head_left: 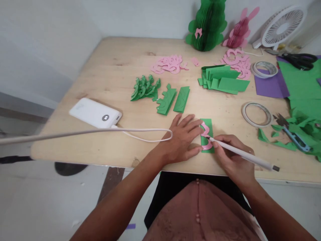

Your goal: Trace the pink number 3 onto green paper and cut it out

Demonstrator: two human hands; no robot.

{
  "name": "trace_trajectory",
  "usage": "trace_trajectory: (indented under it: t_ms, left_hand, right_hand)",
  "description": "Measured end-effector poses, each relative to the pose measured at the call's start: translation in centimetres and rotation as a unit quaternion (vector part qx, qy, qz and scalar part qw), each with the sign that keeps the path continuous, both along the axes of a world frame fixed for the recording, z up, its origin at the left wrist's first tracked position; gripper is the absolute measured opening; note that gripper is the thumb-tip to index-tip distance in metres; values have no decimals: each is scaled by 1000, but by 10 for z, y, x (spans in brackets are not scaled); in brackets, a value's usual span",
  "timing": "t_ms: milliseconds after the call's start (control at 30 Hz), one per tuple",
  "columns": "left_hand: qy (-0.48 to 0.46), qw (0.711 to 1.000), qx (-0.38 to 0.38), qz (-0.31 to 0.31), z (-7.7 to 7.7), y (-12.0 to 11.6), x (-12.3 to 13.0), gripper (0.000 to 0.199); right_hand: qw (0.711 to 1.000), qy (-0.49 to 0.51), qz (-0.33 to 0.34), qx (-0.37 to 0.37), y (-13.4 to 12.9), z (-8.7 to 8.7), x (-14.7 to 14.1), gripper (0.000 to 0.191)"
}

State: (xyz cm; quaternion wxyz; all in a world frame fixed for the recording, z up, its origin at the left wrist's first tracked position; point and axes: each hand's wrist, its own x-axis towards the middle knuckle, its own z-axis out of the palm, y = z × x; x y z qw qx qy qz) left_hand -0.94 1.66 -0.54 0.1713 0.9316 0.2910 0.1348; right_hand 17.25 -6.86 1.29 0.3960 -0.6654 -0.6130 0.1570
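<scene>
My left hand (182, 139) lies flat with its fingers spread, the fingertips on the left edge of a green paper strip (210, 125). On that strip rests a curvy pink paper cutout (206, 128), partly covered by my fingers. A long white pen (240, 152) is pinched in my right hand (235, 157), its tip against the cutout at the middle of the strip. Left of it lie a green strip with drawn curves (181, 99), a partly cut green piece (167, 100) and a pile of cut green shapes (145, 87).
A white power bank (95, 112) with a looping white cable lies left. Folded green strips (223, 80), pink cutouts (169, 64), tape rolls (264, 69), black scissors (299, 60) and blue-handled snips (293, 134) lie around. Paper figures (208, 26) and a fan (284, 26) stand behind.
</scene>
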Motion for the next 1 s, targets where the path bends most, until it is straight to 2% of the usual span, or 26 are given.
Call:
trace_trajectory:
  t_ms: [333, 567, 733, 1000]
  left_hand:
    - [-1, 1000, 5, -3, 0, 0, -1, 43]
    - [-4, 1000, 8, -3, 1, 0, 0, 45]
    - [-9, 1000, 5, -3, 0, 0, 0, 44]
    - [-10, 1000, 11, -3, 0, 0, 0, 45]
  right_hand:
    - [996, 70, 36, -44, 0, 1, 9, 10]
    - [987, 129, 73, -65, 10, 1, 13, 10]
    - [990, 93, 75, -78, 16, 3, 16, 11]
    - [987, 71, 126, -72, 28, 7, 18, 8]
